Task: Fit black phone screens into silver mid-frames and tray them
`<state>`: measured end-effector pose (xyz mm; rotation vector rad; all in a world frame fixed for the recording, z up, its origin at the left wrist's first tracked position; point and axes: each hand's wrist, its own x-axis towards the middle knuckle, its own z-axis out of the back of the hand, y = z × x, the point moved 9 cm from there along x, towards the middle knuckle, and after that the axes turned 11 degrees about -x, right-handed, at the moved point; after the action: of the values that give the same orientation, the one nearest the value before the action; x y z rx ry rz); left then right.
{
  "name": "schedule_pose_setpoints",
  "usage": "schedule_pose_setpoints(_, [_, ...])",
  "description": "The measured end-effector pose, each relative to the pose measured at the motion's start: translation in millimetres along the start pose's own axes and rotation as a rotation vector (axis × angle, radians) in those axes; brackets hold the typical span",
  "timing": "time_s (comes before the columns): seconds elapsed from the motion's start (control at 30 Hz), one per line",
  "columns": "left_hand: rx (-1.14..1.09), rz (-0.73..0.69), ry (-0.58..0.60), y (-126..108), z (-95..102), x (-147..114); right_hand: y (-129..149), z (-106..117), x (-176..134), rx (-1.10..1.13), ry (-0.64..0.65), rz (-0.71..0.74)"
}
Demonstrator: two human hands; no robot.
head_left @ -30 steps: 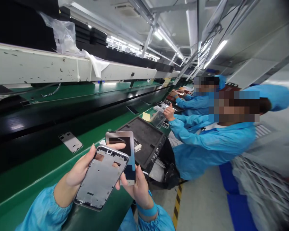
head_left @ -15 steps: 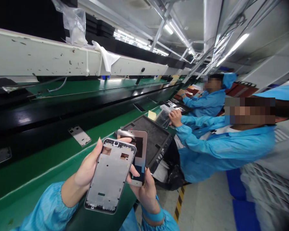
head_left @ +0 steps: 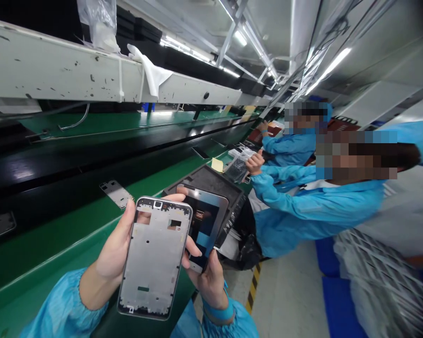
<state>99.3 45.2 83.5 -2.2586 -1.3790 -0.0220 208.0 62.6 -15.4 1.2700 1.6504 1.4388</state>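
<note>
- Grey phone frame (head_left: 155, 263): near, over the green table (head_left: 81, 225), left hand (head_left: 113, 251) fingers closed round its edges.
- Glossy phone panel (head_left: 207, 223): right, partly behind it, right hand (head_left: 211, 279) fingers gripping its near end.
- Black tray (head_left: 211, 180): farther.
- Thin plate (head_left: 115, 193): far left.

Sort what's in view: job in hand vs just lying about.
In hand:
- grey phone frame, in left hand
- glossy phone-shaped panel, in right hand

Seemingly just lying about:
- yellow paper
- white sheet hanging over beam
- clear plastic bag
</note>
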Motion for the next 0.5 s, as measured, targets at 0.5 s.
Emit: schedule_pose_setpoints(0.5, [0.419,-0.827,-0.352,-78,44.0,-1,73,19,12,-0.903,0.209,0.446])
